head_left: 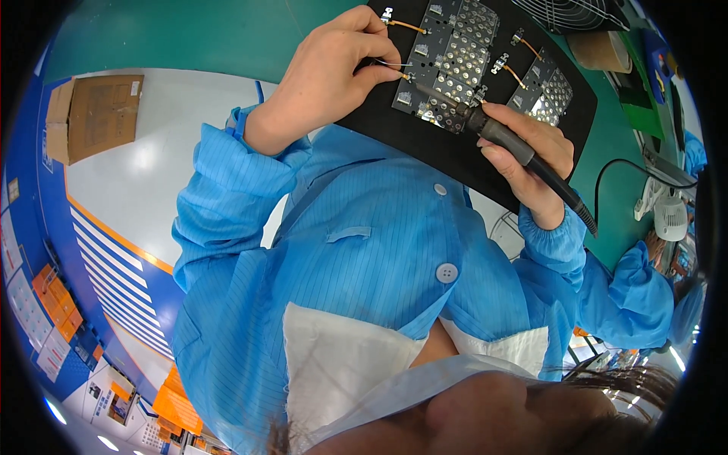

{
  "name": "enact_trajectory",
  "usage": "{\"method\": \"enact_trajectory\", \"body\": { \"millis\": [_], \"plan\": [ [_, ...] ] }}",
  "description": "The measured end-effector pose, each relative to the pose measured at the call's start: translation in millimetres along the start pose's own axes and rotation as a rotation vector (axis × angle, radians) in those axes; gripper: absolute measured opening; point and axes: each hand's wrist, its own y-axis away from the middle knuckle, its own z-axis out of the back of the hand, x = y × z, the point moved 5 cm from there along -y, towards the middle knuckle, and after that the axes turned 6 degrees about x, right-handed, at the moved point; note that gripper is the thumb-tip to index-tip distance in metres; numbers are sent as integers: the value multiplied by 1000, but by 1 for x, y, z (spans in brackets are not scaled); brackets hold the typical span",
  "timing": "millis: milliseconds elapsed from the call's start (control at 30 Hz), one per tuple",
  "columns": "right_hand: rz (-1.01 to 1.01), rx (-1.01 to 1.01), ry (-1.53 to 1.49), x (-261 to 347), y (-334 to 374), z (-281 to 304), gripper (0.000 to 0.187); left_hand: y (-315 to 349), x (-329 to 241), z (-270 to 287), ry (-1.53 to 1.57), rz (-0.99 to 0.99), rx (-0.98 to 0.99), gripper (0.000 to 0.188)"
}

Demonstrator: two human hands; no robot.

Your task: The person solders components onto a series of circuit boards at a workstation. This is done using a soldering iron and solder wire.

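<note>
My left hand [326, 80] is closed, thumb and fingertips pinched at the left edge of a black circuit board panel [406, 95]. Between them is a short cable, its orange end [406, 76] showing at the board. A thin silvery strand [396, 64] also runs from the fingers toward the panel; its kind is unclear. My right hand [535, 144] grips a soldering iron [504, 135] by its dark handle, the tip angled left to the board near the cable end. Rows of round silvery parts [462, 61] cover the panel. Another orange cable [408, 26] with a silver connector extends from its upper left edge.
Both panels lie on a black mat [485, 167]; the second board [550, 87], at right, has orange cables too. Beyond are a green bench top [189, 38], a round wire guard [572, 14] and the iron's cord [599, 186]. A co-worker's blue sleeve [633, 296] shows at right.
</note>
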Motion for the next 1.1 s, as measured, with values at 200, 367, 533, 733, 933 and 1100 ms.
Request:
{"method": "enact_trajectory", "body": {
  "millis": [200, 367, 533, 733, 933, 1100],
  "plan": [
    [-18, -22, 5, 3, 5, 12, 38, -1, -2, -2, -28, -94, -56, 11],
    [-80, -140, 90, 16, 28, 48, 36, 1, -4, 7, 133, 8, -39, 18],
    [-220, -629, 141, 8, 83, 95, 28, 6, 6, 18, 450, 70, -86, 12],
    [-169, -875, 362, -21, 80, 129, 28, 11, 1, 21, 61, -4, -102, 8],
    [-185, -722, 791, -49, 55, 125, 34, 22, 2, 26, 130, 163, -141, 11],
    [-93, -714, 668, -29, 46, 110, 32, 18, 0, 27, 260, 83, -144, 12]
  ]
}}
